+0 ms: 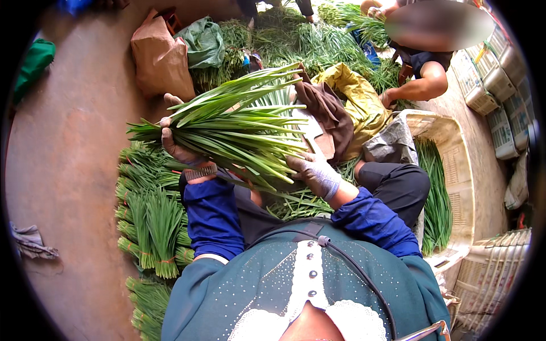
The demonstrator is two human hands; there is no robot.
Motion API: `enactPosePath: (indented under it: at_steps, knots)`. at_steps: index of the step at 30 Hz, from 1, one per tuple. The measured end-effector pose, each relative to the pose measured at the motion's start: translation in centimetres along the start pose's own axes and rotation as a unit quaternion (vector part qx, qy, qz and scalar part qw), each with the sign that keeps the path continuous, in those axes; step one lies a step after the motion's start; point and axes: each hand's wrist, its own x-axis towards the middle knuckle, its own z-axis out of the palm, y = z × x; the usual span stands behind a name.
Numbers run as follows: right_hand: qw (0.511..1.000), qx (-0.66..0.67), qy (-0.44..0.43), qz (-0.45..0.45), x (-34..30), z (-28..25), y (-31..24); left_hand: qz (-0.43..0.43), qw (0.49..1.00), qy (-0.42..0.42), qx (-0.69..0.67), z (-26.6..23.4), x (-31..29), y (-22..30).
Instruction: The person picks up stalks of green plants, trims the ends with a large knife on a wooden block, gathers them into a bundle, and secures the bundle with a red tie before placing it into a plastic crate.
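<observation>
A loose bunch of long, flat green garlic chives (239, 131) is held up in front of me, its leaves fanning out to the right. My left hand (177, 146), in a soiled pale glove, is closed round the bunch near its left end. At the lower right, my right hand (315, 175), in a pale glove too, has its fingers closed on the leaf ends. Part of both hands' grip is hidden by leaves. Below lie loose cut leaves (301, 206) between my legs.
Tied chive bundles (153, 227) are stacked at my left. At right stands a pale plastic crate (463, 187) holding more chives (433, 199). Brown cloth (330, 111) and a yellow sack (364, 105) lie ahead. Beyond, a person (426, 77) sits by heaped greens (318, 42).
</observation>
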Motion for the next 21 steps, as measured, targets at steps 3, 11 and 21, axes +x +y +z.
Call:
enactPosePath:
  at_steps: [3,11,21]
  knots:
    - [0.997,0.053,0.004,-0.060,0.5,1.0,0.0,0.018,1.000,0.003,0.022,-1.2,0.2,0.3]
    - [0.948,-0.313,0.059,-0.015,0.7,-3.0,0.6,0.059,0.998,0.027,0.021,-0.8,-0.2,0.8]
    - [0.851,-0.421,0.001,-0.314,-4.2,-0.8,-2.5,0.065,0.991,-0.019,0.112,-1.6,0.6,1.2]
